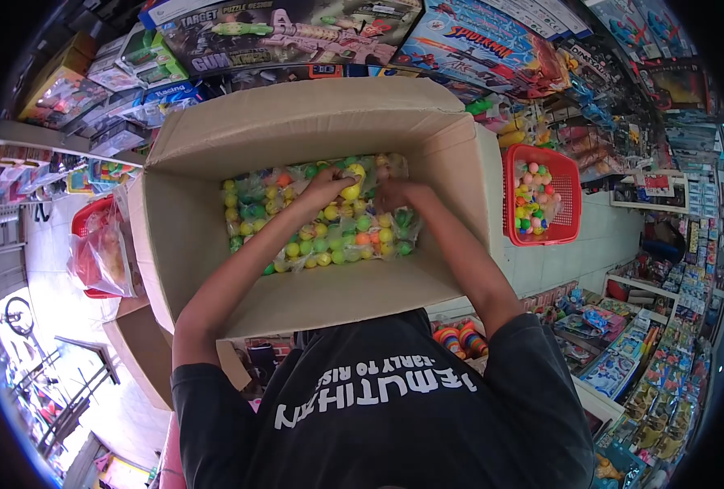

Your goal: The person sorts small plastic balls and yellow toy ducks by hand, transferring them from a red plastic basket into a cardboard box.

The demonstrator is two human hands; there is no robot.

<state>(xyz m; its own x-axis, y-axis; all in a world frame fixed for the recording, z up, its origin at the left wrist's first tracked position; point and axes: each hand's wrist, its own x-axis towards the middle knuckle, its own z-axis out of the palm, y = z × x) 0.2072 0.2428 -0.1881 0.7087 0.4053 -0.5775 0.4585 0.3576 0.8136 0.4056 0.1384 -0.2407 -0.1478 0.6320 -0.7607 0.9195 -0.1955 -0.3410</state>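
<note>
Inside a large open cardboard box (191, 130), my left hand (327, 189) is closed around a yellow ball (353, 182), thumb against its side. Close by on the right, my right hand (400, 194) has its fingers curled downward near clear plastic packaging (394, 167); whatever they pinch is too dark and small to make out. Under both hands, the bottom of the box is covered with small yellow, green and orange balls (329, 244), many in clear plastic bags.
Right of the box stands a red basket (574, 200) holding colourful balls. Another red basket (81, 236) with plastic bags is at the left. Boxed toy guns (288, 33) line the far side, and packaged toys (614, 359) fill shelves at the right.
</note>
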